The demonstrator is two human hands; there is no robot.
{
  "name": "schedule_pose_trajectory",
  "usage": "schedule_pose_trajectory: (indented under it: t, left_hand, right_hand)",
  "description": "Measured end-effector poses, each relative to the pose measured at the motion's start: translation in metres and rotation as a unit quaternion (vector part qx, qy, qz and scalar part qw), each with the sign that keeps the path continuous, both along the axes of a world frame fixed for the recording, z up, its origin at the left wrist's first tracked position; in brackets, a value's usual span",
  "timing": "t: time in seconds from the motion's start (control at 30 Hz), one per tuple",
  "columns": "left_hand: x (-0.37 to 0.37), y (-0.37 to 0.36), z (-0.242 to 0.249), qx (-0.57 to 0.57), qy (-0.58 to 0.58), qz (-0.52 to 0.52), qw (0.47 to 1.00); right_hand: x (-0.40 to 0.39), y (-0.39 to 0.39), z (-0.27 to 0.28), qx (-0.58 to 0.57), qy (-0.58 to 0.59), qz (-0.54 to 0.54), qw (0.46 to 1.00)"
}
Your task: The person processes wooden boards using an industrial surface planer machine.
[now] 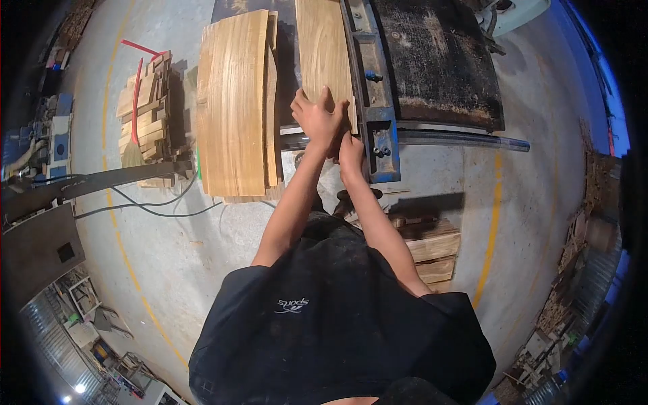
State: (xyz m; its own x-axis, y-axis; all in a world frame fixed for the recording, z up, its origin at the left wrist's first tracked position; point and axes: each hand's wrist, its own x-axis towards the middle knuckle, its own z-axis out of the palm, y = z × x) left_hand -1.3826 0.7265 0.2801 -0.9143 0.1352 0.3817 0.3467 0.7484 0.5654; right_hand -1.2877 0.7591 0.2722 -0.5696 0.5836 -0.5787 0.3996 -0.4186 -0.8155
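1. A long board (324,50) lies at 12 o'clock, alongside the blue-edged metal rail (368,101) on its right.
2. The left hand (315,121) is spread over the near end of that board, fingers apart. The right hand (351,154) is beside its near right corner; its fingers are partly hidden, so whether they pinch the board cannot be told.
3. At 11 o'clock, a stack of wide boards (233,101) lies just left of the handled one, apart from the hands.
4. One board is being handled; how many are finished or left cannot be judged, since nothing marks worked from unworked wood.
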Motion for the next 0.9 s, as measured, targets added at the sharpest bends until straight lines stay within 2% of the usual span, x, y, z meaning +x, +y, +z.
schedule_pose_trajectory:
  t: [0.4,0.9]
  left_hand:
    - [-0.027,0.01,0.001,-0.002,-0.025,0.011,1.0]
    - [-0.061,0.025,-0.001,-0.006,-0.016,0.008,1.0]
  right_hand:
    - [-0.03,0.011,0.01,0.045,-0.079,0.016,0.996]
    - [-0.062,0.024,0.016,0.037,-0.07,0.008,0.997]
